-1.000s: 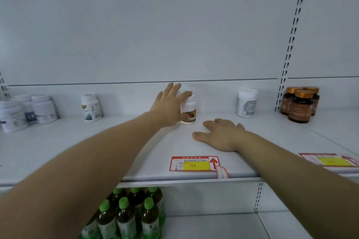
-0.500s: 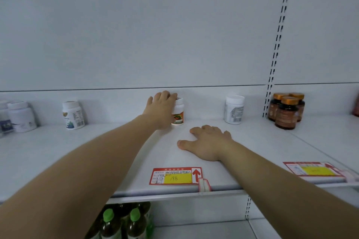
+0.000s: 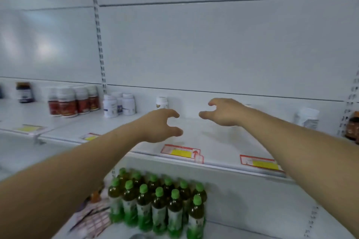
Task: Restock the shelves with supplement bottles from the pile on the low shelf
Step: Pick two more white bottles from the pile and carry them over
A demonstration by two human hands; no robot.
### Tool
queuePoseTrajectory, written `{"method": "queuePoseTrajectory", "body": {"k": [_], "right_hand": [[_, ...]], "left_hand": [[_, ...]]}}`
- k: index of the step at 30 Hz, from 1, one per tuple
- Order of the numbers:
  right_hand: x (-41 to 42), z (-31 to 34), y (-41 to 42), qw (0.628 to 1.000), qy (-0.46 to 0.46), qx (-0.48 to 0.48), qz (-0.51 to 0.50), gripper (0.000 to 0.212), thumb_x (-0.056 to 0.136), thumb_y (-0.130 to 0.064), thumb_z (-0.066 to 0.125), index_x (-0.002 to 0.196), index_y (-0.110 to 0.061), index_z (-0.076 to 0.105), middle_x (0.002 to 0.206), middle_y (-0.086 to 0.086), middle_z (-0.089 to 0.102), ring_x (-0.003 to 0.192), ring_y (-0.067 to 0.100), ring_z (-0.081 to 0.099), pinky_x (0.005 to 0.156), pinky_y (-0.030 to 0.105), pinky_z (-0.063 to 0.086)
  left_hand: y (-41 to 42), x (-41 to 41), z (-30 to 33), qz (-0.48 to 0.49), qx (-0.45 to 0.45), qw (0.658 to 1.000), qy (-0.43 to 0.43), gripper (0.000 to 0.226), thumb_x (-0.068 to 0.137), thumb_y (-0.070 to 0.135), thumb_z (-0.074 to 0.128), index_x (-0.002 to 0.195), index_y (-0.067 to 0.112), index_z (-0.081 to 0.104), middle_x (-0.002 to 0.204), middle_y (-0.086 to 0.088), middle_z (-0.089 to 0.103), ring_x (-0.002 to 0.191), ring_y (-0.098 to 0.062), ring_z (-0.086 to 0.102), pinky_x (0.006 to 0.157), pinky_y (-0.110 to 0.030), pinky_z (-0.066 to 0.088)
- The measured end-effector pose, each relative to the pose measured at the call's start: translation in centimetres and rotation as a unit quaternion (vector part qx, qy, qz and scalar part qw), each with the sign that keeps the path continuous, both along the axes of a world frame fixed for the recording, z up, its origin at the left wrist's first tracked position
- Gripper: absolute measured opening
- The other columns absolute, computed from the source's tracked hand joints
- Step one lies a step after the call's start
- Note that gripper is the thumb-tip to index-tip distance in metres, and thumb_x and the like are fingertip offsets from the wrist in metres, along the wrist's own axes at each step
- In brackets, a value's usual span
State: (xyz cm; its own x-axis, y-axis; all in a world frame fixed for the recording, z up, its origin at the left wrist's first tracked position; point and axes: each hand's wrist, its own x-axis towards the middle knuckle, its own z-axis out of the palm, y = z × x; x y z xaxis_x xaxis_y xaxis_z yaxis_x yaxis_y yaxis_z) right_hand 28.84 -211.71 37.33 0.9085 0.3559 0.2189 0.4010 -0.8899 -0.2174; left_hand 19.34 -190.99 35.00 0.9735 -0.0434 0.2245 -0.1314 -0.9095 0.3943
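Both hands hovered over the white shelf (image 3: 213, 137), empty and apart. The left hand (image 3: 159, 125) had its fingers loosely curled around nothing, and the right hand (image 3: 223, 111) was likewise relaxed and grasping nothing. A small white bottle (image 3: 161, 102) stood at the far back, just behind the left hand. Further left stood 3 white bottles (image 3: 118, 105) and red-labelled bottles (image 3: 71, 103). Green-capped drinks (image 3: 159, 203) filled the shelf below.

Green-capped dark drink bottles (image 3: 159, 205) stand packed in rows on lower white shelf, w/ a pink printed sheet (image 3: 93, 219) lying just left of them. Red-and-yellow price tags (image 3: 181, 151) sit along the upper shelf's front edge. Slotted metal upright (image 3: 98, 31) runs up back panel.
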Motion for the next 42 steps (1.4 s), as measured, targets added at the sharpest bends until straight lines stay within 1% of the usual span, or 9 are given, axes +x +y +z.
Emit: {"method": "queuePoseTrajectory", "body": {"k": [3,8,11,17,21,26,32,37,42], "right_hand": [[-2.8,0.8,10.1,0.997,-0.026,0.005,0.074,0.075,0.079,-0.070,0.050,0.140,-0.026,0.041,0.145,0.002,0.043,0.126,0.024,0.044,0.086,0.031,0.034],[-10.7,0.5,29.2,0.978,-0.028,0.028,0.204,0.069,0.081,-0.069,0.050,0.135,-0.026,0.047,0.141,0.002,0.048,0.124,0.025,0.047,0.087,0.031,0.035],[-15.9,-0.8,40.2,0.960,-0.018,0.038,0.276,0.068,0.080,-0.070,0.049,0.133,-0.027,0.050,0.136,0.001,0.053,0.118,0.024,0.051,0.083,0.030,0.037],[-24.5,-5.8,58.9,0.915,0.058,0.029,0.399,0.075,0.078,-0.074,0.048,0.139,-0.030,0.041,0.145,0.001,0.043,0.126,0.024,0.046,0.097,0.037,0.038],[-26.1,-10.1,69.2,0.904,0.069,-0.023,0.422,0.073,0.081,-0.071,0.048,0.138,-0.027,0.043,0.142,0.003,0.047,0.123,0.025,0.047,0.090,0.036,0.038],[-23.1,-15.6,81.4,0.900,0.085,-0.046,0.424,0.063,0.082,-0.066,0.050,0.131,-0.025,0.049,0.133,0.005,0.053,0.114,0.026,0.051,0.076,0.032,0.036],[-19.4,-19.3,97.1,0.903,0.090,-0.058,0.416,0.066,0.083,-0.067,0.045,0.134,-0.024,0.045,0.136,0.005,0.050,0.119,0.028,0.049,0.088,0.037,0.042],[-18.5,-20.9,109.4,0.902,0.100,-0.069,0.415,0.067,0.084,-0.066,0.044,0.135,-0.023,0.044,0.138,0.006,0.049,0.121,0.029,0.048,0.097,0.042,0.042],[-17.9,-24.3,122.3,0.910,0.118,-0.051,0.393,0.067,0.085,-0.064,0.045,0.136,-0.020,0.043,0.140,0.006,0.048,0.121,0.028,0.048,0.093,0.038,0.042]], "left_hand": [[7.4,-6.3,-0.4,0.033,0.002,0.999,0.008,0.063,0.082,0.051,0.062,0.138,0.035,0.038,0.149,0.009,0.033,0.131,-0.014,0.036,0.094,-0.022,0.025],[21.6,-17.8,-2.7,0.127,0.013,0.992,0.022,0.063,0.082,0.050,0.062,0.138,0.034,0.038,0.148,0.008,0.034,0.132,-0.014,0.034,0.104,-0.028,0.027],[30.1,-24.4,-5.1,0.187,0.007,0.981,0.054,0.063,0.084,0.048,0.061,0.139,0.032,0.037,0.148,0.008,0.034,0.132,-0.014,0.035,0.102,-0.025,0.027],[44.2,-33.4,-9.8,0.285,-0.035,0.953,0.096,0.063,0.083,0.048,0.062,0.139,0.031,0.038,0.147,0.006,0.035,0.130,-0.013,0.037,0.103,-0.025,0.029],[52.7,-34.9,-13.3,0.327,-0.078,0.937,0.095,0.061,0.082,0.046,0.063,0.137,0.028,0.042,0.145,0.004,0.039,0.130,-0.013,0.039,0.103,-0.026,0.031],[63.5,-32.8,-17.9,0.360,-0.109,0.919,0.115,0.061,0.083,0.045,0.063,0.137,0.027,0.042,0.145,0.004,0.039,0.129,-0.014,0.040,0.100,-0.022,0.030],[78.5,-30.0,-20.6,0.393,-0.147,0.894,0.153,0.061,0.085,0.037,0.064,0.139,0.022,0.039,0.148,0.000,0.033,0.135,-0.016,0.033,0.103,-0.021,0.026],[90.8,-29.6,-22.1,0.412,-0.146,0.885,0.159,0.061,0.085,0.040,0.062,0.139,0.025,0.039,0.148,0.001,0.034,0.134,-0.015,0.034,0.102,-0.022,0.026],[104.9,-29.0,-24.5,0.402,-0.134,0.893,0.151,0.062,0.085,0.044,0.062,0.139,0.026,0.039,0.149,0.003,0.033,0.134,-0.015,0.034,0.105,-0.026,0.027]]}}
